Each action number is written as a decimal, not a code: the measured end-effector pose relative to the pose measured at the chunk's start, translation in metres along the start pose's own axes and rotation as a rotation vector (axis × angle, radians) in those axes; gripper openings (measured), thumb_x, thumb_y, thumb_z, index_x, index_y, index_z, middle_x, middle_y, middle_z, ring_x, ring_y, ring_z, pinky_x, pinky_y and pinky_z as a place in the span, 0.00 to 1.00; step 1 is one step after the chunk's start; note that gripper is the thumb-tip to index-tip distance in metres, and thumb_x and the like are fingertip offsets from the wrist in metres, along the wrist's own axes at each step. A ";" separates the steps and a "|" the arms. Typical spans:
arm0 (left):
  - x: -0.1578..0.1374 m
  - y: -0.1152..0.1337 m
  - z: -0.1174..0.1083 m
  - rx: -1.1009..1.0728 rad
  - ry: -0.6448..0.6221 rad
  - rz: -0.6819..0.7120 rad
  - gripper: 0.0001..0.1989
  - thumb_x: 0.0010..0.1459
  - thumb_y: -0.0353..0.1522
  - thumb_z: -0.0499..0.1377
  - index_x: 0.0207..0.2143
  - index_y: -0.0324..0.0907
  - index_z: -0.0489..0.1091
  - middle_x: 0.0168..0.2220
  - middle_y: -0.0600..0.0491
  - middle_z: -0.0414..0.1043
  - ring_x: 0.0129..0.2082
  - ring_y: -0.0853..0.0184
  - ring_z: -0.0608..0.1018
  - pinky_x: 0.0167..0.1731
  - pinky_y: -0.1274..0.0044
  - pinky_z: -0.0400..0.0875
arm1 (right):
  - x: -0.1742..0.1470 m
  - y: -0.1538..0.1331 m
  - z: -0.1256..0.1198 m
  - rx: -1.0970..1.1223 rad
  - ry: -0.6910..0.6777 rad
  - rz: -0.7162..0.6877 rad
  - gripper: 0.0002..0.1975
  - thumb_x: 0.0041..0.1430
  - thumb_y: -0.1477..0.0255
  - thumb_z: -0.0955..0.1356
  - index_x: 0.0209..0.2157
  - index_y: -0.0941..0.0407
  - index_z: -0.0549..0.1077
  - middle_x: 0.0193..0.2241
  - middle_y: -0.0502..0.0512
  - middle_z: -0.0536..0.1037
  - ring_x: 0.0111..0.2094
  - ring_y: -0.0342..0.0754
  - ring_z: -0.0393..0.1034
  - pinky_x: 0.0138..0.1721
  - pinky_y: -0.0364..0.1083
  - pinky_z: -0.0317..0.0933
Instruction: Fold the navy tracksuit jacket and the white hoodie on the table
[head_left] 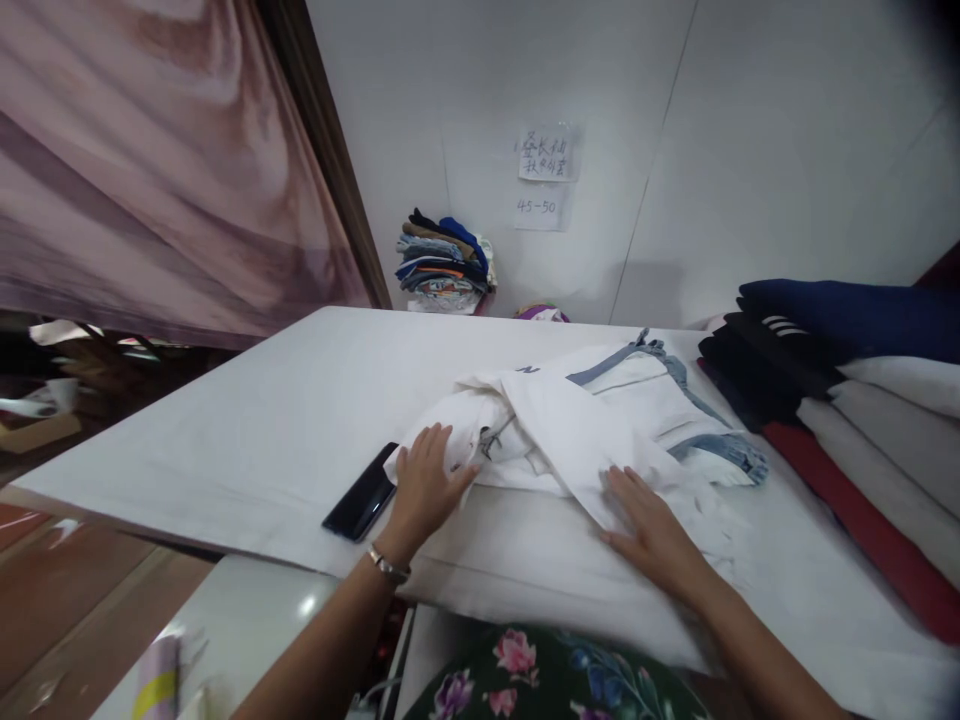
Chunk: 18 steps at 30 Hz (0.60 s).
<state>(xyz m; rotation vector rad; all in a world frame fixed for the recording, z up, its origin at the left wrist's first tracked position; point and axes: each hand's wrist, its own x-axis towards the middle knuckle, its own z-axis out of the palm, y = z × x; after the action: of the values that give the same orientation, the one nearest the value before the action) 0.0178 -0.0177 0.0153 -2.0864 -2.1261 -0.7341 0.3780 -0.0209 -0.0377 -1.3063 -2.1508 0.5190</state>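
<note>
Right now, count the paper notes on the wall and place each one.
2: the upper note, with handwritten characters, is on the wall behind the table; the lower note, reading 45-50, is directly beneath it. The curtain could hide others.

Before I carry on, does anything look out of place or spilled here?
A black phone lies at an angle by the white garment, near the left hand; not being clothing, it seems out of place. No spill shows.
</note>
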 end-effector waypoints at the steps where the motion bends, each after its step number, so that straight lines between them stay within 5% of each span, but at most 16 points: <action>1: -0.007 0.004 0.001 0.033 -0.004 -0.003 0.33 0.57 0.48 0.55 0.59 0.39 0.59 0.62 0.38 0.59 0.63 0.48 0.59 0.58 0.50 0.52 | 0.002 0.004 0.005 -0.029 0.010 -0.010 0.31 0.53 0.60 0.70 0.59 0.49 0.66 0.61 0.57 0.63 0.64 0.62 0.50 0.60 0.65 0.50; 7: -0.022 0.008 0.009 0.171 -0.027 0.019 0.26 0.57 0.38 0.56 0.57 0.42 0.61 0.62 0.40 0.58 0.63 0.47 0.58 0.57 0.47 0.50 | 0.017 0.010 -0.009 0.281 0.207 0.163 0.12 0.53 0.61 0.68 0.36 0.50 0.79 0.39 0.54 0.80 0.45 0.57 0.72 0.53 0.60 0.60; 13: -0.009 -0.010 -0.004 0.139 0.016 0.003 0.19 0.58 0.26 0.46 0.48 0.41 0.70 0.53 0.45 0.71 0.56 0.54 0.70 0.54 0.60 0.62 | 0.031 -0.011 -0.081 0.636 0.681 0.458 0.14 0.42 0.60 0.72 0.31 0.53 0.76 0.26 0.48 0.75 0.29 0.45 0.67 0.32 0.43 0.63; 18: -0.004 -0.017 -0.015 -0.007 0.068 -0.021 0.19 0.57 0.27 0.46 0.46 0.38 0.71 0.44 0.45 0.76 0.45 0.57 0.76 0.49 0.65 0.68 | 0.055 0.011 -0.149 0.549 1.094 0.298 0.13 0.41 0.66 0.71 0.32 0.55 0.76 0.25 0.48 0.73 0.25 0.42 0.63 0.31 0.44 0.58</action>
<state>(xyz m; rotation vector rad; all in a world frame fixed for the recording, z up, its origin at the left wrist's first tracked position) -0.0024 -0.0263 0.0223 -2.0156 -2.1161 -0.8033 0.4610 0.0389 0.0840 -1.1700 -0.8489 0.3350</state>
